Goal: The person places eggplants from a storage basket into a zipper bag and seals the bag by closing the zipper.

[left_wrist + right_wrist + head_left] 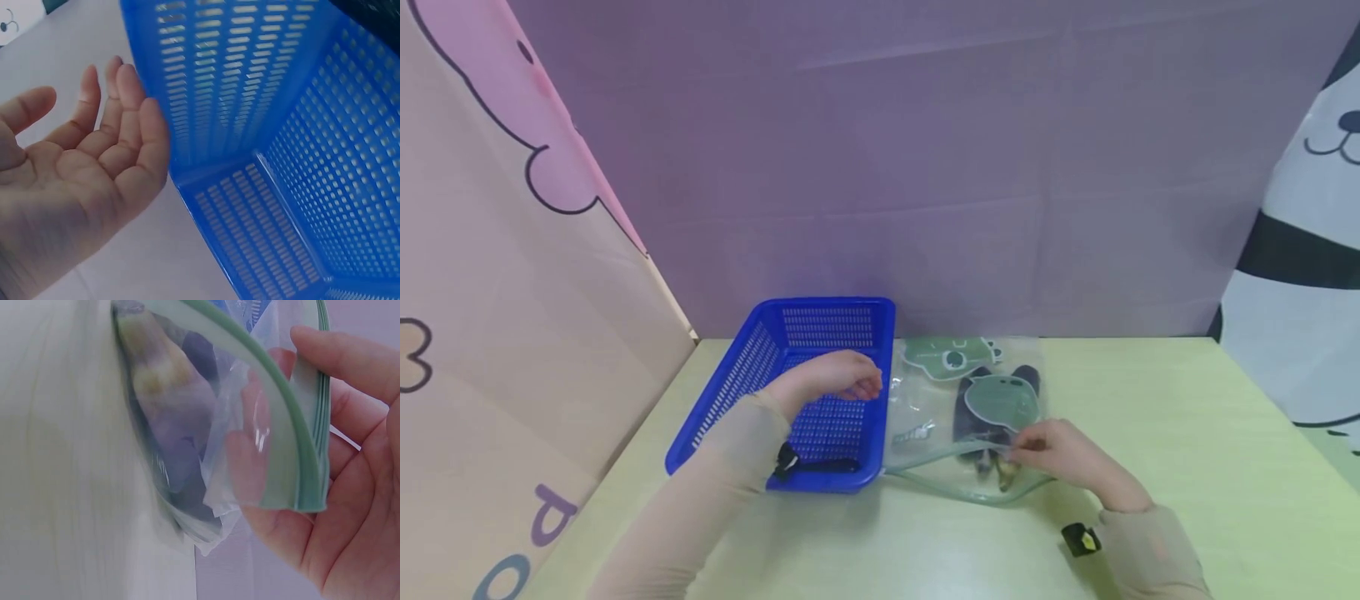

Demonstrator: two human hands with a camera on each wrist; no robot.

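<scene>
By judgement, only part of the way along: an already unsealed clear zip bag [917,408] with parted green lips [306,469], and inside, visible through the plastic, a dark item [172,419] with a yellowish end. Left undone: the closing of that mouth; cannot tell whether the dark item is for keeping in or taking out. For place: bag flat at the back on the worktop [1150,433], just right of the blue basket [883,417], mouth towards the person; cannot tell if touching the basket. At the bag's near right edge, the right hand [1063,450], with fingers and thumb clamped on the green lip. Over the basket's right side, the left hand [842,372], with fingers loosely bent, a little apart and around nothing. By count: one basket, one bag, two hands, two large green printed figures on the plastic, at least one dark item, exact number unclear through the film.
</scene>
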